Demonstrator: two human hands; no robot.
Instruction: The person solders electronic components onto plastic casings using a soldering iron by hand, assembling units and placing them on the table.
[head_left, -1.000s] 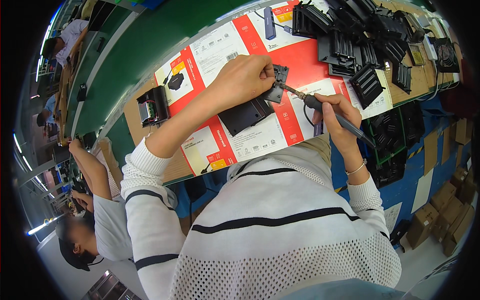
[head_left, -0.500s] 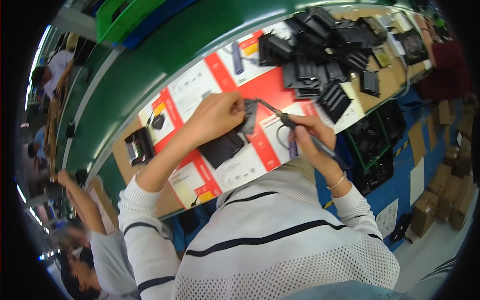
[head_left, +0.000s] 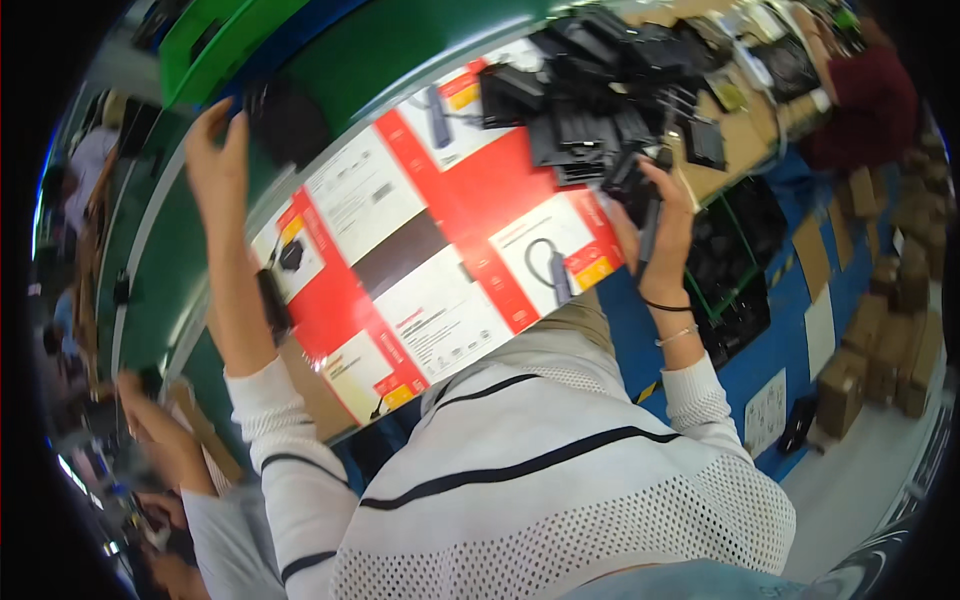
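Note:
My left hand (head_left: 218,160) is raised at the far left, over the green surface, with thumb and fingers apart and nothing between them. Just right of it is a dark, motion-smeared thing (head_left: 288,122); whether it is in the air or lying down, I cannot tell. My right hand (head_left: 668,225) grips a plier-like tool (head_left: 650,232) with dark handles, its metal tip pointing away from me. The fingers of that hand are at the near edge of a heap of black plastic parts (head_left: 585,135), and a dark part there seems to touch them.
Red and white printed cardboard (head_left: 450,320) covers the bench before me. A black device (head_left: 272,300) stands at its left edge. Black crates (head_left: 735,270) stand lower at the right, beyond them cartons (head_left: 845,385). Another person's arm (head_left: 160,430) is at the left.
My left hand has let go of the black part and swung far left. The flat black piece has left the cardboard. My right hand has moved right to the heap, still with the tool.

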